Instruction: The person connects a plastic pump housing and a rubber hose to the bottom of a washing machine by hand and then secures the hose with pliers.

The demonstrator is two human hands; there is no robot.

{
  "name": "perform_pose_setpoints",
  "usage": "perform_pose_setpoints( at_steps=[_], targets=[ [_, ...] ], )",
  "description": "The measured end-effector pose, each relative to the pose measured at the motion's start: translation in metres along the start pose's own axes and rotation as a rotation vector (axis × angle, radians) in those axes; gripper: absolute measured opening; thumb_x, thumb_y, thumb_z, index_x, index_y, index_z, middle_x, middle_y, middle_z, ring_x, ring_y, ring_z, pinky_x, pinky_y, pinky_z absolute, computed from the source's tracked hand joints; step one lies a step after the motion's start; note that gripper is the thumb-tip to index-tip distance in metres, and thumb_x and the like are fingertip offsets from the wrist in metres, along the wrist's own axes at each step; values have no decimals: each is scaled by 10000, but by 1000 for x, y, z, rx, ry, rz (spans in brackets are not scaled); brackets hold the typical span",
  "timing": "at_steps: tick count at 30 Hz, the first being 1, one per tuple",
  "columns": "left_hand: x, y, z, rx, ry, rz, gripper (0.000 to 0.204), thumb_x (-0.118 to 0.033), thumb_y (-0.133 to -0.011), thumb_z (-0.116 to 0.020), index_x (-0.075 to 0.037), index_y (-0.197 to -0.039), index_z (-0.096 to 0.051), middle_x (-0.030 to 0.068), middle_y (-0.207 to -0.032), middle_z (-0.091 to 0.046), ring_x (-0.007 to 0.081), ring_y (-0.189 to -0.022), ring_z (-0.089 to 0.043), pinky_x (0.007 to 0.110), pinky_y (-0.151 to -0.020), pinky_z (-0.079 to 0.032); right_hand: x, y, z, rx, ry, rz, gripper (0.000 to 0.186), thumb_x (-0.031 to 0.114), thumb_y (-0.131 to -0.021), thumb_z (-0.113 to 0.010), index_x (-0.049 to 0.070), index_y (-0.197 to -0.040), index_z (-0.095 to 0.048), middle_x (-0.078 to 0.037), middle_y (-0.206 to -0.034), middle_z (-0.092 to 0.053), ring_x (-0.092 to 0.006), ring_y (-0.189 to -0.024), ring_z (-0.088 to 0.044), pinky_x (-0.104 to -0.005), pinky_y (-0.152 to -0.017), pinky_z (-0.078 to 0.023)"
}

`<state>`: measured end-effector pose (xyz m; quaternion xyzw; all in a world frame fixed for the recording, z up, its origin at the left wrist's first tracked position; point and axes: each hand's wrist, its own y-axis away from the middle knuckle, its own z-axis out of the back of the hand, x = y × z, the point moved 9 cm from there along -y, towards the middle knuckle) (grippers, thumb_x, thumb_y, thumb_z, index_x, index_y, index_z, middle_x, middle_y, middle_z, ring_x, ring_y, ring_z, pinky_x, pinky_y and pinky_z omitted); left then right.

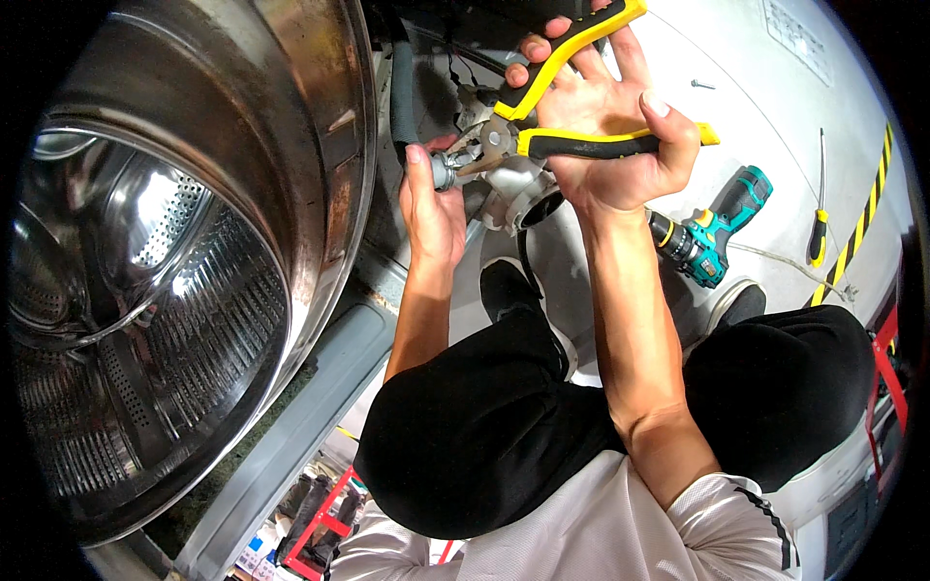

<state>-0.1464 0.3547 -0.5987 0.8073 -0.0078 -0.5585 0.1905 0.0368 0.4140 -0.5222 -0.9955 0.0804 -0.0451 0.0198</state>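
Note:
My right hand [615, 121] holds a pair of pliers [572, 143] with yellow and black handles. The handles are spread wide, fingers behind the upper one and thumb over the lower one. Their metal jaws point left, at the fitting on the end of a grey hose [403, 92]; whether they grip it I cannot tell. My left hand [433, 213] is closed around that hose end, thumb on top. A whitish plastic pump-like part [511, 194] with a round dark opening sits just below the jaws.
To the left stands a large steel washing machine drum [320, 184], beside a grey frame panel [281, 445]. On the pale floor at right lie a teal cordless drill [712, 232], a screwdriver [821, 223] and a small bolt [702, 84]. Yellow-black tape [867, 208] runs beyond them.

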Motion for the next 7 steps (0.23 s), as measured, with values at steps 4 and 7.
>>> perform_pose_setpoints(
  at_steps=[4, 7],
  targets=[
    [1, 0, 2, 14, -3, 3, 561, -480, -952, -435, 50, -1124, -498, 146, -1144, -535, 217, -1087, -505, 385, -1009, -342, -1, 0, 3, -6, 80, 12, 700, 418, -691, -580, 69, -1267, -390, -183, -1100, -492, -301, -962, -521, -433, -823, -451],
    [-1, 1, 0, -2, -5, -9, 565, -477, -954, -430, 54, -1134, -495, 158, -1160, -533, 224, -1103, -501, 390, -1017, -335, -2, -1, 11, -39, 192, 3, 694, 419, -706, -571, 78, -1281, -385, -181, -1110, -494, -297, -965, -521, -436, -825, -449]
  ],
)
